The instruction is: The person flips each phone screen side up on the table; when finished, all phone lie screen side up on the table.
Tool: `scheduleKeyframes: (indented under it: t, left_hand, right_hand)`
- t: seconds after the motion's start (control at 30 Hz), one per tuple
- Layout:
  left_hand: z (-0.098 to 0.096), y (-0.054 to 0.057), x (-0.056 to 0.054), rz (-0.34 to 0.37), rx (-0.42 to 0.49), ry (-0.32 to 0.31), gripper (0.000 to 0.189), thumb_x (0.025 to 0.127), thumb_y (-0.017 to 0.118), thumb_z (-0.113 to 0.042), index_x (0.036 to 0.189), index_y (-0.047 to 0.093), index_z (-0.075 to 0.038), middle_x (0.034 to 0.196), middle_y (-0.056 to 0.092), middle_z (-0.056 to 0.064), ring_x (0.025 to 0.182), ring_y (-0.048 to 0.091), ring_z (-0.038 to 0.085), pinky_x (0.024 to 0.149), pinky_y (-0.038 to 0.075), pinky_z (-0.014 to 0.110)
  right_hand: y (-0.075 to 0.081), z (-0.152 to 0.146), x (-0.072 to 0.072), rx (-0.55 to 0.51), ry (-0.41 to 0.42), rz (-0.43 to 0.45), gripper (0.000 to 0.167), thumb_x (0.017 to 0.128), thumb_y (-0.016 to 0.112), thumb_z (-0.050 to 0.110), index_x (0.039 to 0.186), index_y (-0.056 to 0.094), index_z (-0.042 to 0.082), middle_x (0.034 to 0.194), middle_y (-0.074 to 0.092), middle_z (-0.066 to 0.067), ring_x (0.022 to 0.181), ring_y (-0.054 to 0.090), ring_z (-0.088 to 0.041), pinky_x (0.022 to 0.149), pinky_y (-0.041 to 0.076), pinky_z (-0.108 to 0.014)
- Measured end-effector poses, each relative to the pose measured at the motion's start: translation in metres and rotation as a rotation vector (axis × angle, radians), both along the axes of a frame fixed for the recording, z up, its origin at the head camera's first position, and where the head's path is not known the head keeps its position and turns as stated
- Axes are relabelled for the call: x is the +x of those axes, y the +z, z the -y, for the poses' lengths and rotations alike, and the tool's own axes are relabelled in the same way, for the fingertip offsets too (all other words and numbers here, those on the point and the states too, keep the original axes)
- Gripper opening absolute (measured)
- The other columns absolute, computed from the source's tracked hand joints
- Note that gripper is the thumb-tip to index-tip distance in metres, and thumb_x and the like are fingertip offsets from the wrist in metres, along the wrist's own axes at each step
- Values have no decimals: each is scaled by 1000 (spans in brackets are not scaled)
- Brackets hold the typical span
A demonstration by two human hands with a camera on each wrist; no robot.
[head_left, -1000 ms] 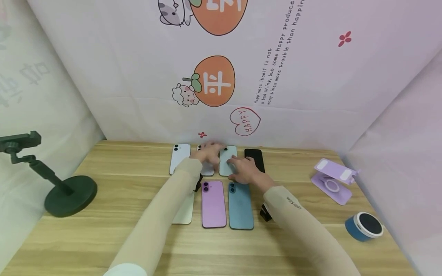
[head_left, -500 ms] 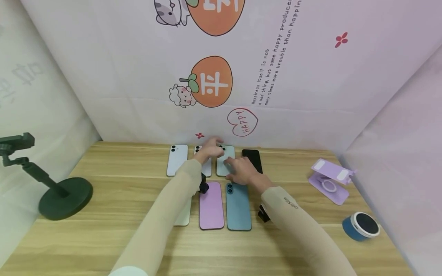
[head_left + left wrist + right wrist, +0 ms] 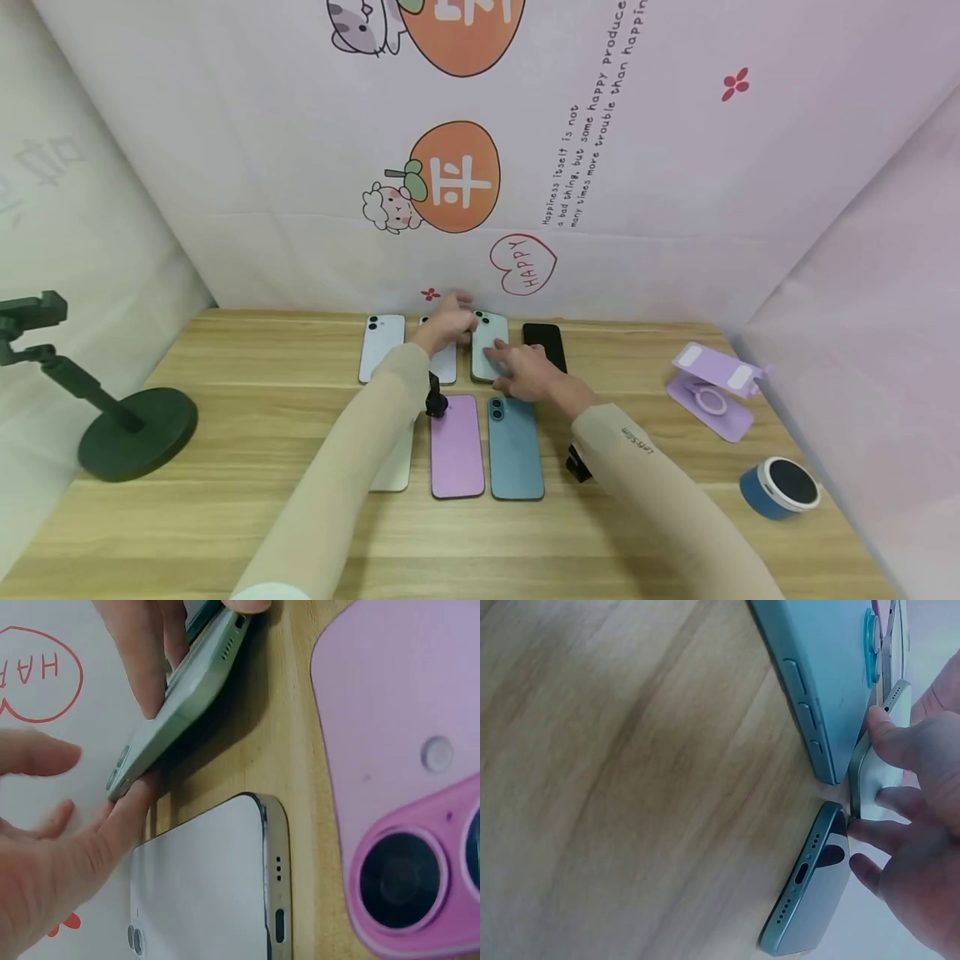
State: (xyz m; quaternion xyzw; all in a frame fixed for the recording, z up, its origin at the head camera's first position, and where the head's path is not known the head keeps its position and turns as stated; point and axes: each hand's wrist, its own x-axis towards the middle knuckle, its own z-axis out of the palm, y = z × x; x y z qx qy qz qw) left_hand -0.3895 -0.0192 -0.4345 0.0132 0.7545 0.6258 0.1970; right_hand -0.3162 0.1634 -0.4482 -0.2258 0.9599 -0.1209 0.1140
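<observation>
A pale green phone (image 3: 489,333) lies camera side up in the back row, its camera end tilted off the table. My left hand (image 3: 446,323) has fingers tucked under that raised end; its thumb (image 3: 56,754) stands apart above the phone. My right hand (image 3: 528,372) holds the other end, thumb at the bottom edge and a fingertip on the back. Left of it lie two whitish phones, the nearer white phone (image 3: 210,877) partly covered by my left arm. To the right, a dark-screened phone (image 3: 810,892) with a green frame lies partly behind my right hand.
The front row holds a pink phone (image 3: 457,450), a blue phone (image 3: 515,454) and a cream phone (image 3: 392,467) partly under my left sleeve. A dark green stand (image 3: 135,429) is left; a lilac folding stand (image 3: 708,387) and a blue-white round device (image 3: 780,487) are right.
My left hand has come down to the pale green phone's camera end, which has risen slightly. My right hand has stayed on the phone. The head view has shifted slightly.
</observation>
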Motion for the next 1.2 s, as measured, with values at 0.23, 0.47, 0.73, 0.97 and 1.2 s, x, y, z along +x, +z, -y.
scheduleKeyframes:
  t: [0.23, 0.47, 0.73, 0.97, 1.2]
  left_hand:
    - [0, -9, 1, -133, -238, 6, 59, 94, 64, 0, 150, 46, 6, 153, 52, 25, 135, 58, 37, 103, 59, 43]
    - [-2, -14, -1, -173, -281, 25, 49, 94, 67, 0, 141, 55, 6, 140, 62, 25, 123, 66, 36, 92, 63, 38]
    - [-3, -13, -5, -228, -317, 63, 37, 91, 68, 0, 128, 63, 5, 127, 65, 23, 98, 71, 31, 72, 64, 29]
    - [-11, 2, -7, -298, -464, 75, 24, 89, 62, -1, 111, 70, 3, 109, 72, 17, 65, 67, 19, 59, 61, 29]
    - [-28, 20, -5, -382, -656, 70, 29, 88, 68, -7, 67, 48, -10, 65, 45, 2, 56, 45, 18, 50, 38, 29]
  right_hand:
    - [3, -1, 6, -64, 26, 22, 63, 100, 69, 15, 158, 45, 11, 169, 36, -15, 148, 49, -35, 121, 42, -50]
    - [7, -3, 9, -114, 14, 38, 59, 98, 72, 16, 153, 51, 11, 165, 43, -13, 154, 40, -31, 120, 44, -45]
    - [5, -11, 10, -233, -31, 4, 51, 100, 69, 25, 146, 59, 5, 144, 66, -14, 129, 67, -26, 110, 54, -43]
    - [10, -18, 8, -560, -227, 83, 42, 103, 61, 20, 138, 63, -3, 136, 69, -22, 120, 72, -34, 102, 59, -45]
    - [21, -20, 10, -975, -432, 462, 49, 107, 50, 12, 151, 45, -7, 151, 53, -31, 135, 60, -43, 110, 53, -49]
